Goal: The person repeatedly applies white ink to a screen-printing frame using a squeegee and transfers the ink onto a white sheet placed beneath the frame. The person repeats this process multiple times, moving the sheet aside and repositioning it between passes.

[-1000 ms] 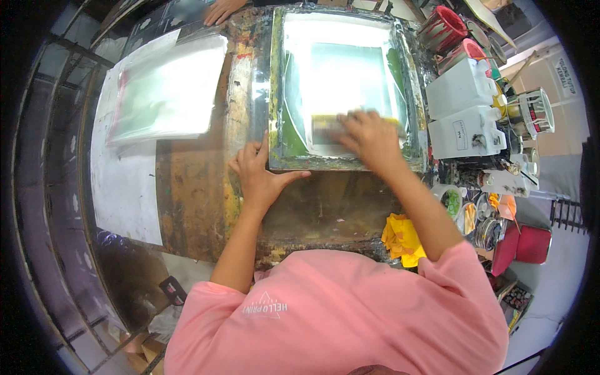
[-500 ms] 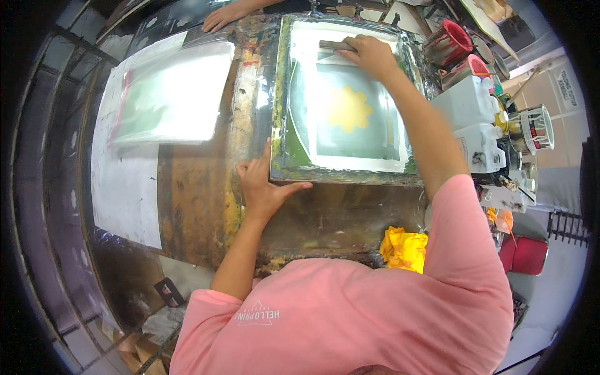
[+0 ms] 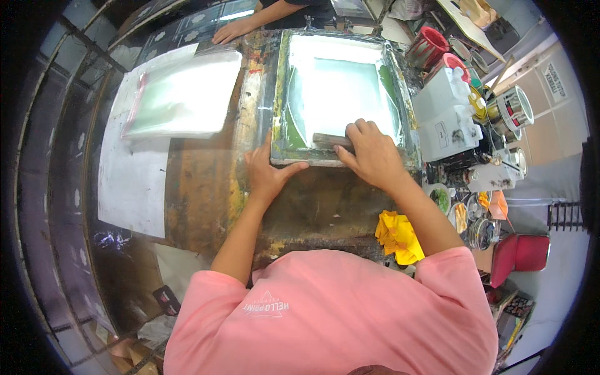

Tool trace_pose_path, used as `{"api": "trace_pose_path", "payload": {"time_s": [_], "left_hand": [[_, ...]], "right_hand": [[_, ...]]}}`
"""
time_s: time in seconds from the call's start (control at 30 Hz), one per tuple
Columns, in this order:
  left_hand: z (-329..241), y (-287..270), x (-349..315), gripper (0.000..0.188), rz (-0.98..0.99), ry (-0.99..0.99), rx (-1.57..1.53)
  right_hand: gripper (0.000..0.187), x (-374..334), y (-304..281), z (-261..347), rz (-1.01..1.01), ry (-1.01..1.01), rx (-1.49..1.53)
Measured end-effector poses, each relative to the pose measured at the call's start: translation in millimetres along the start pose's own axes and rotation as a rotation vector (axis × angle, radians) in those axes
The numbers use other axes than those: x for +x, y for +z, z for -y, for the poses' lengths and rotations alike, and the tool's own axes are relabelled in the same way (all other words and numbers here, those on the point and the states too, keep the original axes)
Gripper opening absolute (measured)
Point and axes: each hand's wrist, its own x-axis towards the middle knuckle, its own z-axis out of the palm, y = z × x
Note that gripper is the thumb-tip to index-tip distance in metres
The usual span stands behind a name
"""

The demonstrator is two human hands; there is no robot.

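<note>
On the bench lies a screen-printing frame point(image 3: 279, 100), its mesh point(image 3: 344, 87) coated in glossy white and edged with green. My right hand point(image 3: 377, 156) is closed around the bar of a squeegee point(image 3: 326, 140), which rests on the mesh close to the frame's near edge. At the near left corner of the frame my left hand point(image 3: 265, 176) lies spread, thumb along the near side and index finger along the left side, holding nothing. Whatever lies beneath the mesh is hidden by the white coat.
Left of the frame, a stack of clear plastic sheets point(image 3: 190, 94) overlaps white paper point(image 3: 132, 194). A co-worker's hand point(image 3: 231, 30) rests at the far edge. White jugs point(image 3: 440, 115) and red-stained cans point(image 3: 427, 49) crowd the right side. A yellow cloth point(image 3: 400, 236) lies near my right forearm.
My right hand has drawn the squeegee from the frame's far end to its near end. White now covers the yellow flower shape seen earlier. My left hand keeps its place at the corner.
</note>
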Motion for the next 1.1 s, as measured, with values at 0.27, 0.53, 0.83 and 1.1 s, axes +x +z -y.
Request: {"api": "trace_pose_path", "payload": {"time_s": [0.27, 0.53, 0.83, 1.1], "left_hand": [[-63, -18, 59, 0.106, -0.24, 0.003, -0.63], [-19, 10, 5, 0.104, 0.156, 0.007, 0.668], [-38, 22, 37, 0.081, 0.09, -0.023, 0.059], [-58, -12, 112, 0.057, -0.088, -0.142, -0.217]], "right_hand": [[0.029, 64, -82, -3, -0.589, -0.109, -0.246], [0.047, 129, -145, -19, -0.63, -0.115, -0.138], [0.055, 158, -165, -28, -0.666, -0.125, -0.09], [0.052, 156, -172, -19, -0.644, -0.053, -0.132]]}}
